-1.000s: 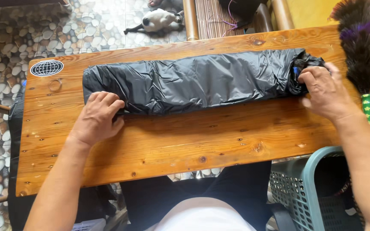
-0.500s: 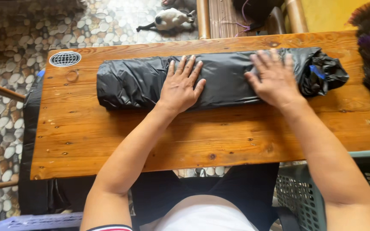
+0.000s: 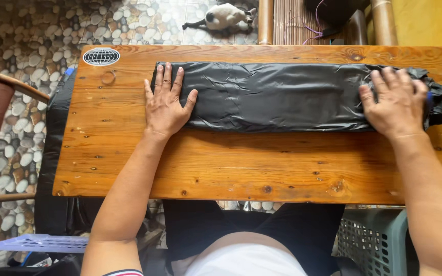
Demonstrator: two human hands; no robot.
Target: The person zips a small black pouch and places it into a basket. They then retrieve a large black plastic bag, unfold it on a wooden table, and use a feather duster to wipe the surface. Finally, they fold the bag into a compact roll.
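Pebble-patterned flooring [image 3: 21, 36] surrounds a long wooden table [image 3: 241, 163], on which a black plastic bag [image 3: 282, 97] lies folded into a flat strip running lengthwise along the far half of the board. The left hand [image 3: 166, 105] rests palm down on the near-left end of the strip, fingers spread and flat, thumb angled out along the bag's front edge; it presses rather than grasps, with nothing enclosed in it. The right hand [image 3: 395, 102] lies flat on the opposite end, fingers extended over the crumpled plastic, likewise pressing with nothing gripped. Beyond the right hand's fingertips the bag bunches into a loose, wrinkled end with a small blue detail showing at the little-finger side. Between the two hands the plastic lies smooth and low. Past the left hand, toward the table corner, sits a round globe emblem [image 3: 101, 56]. A cat [image 3: 223, 15] lies on the floor beyond the table's far edge. A green plastic basket [image 3: 374, 240] stands below the right forearm.
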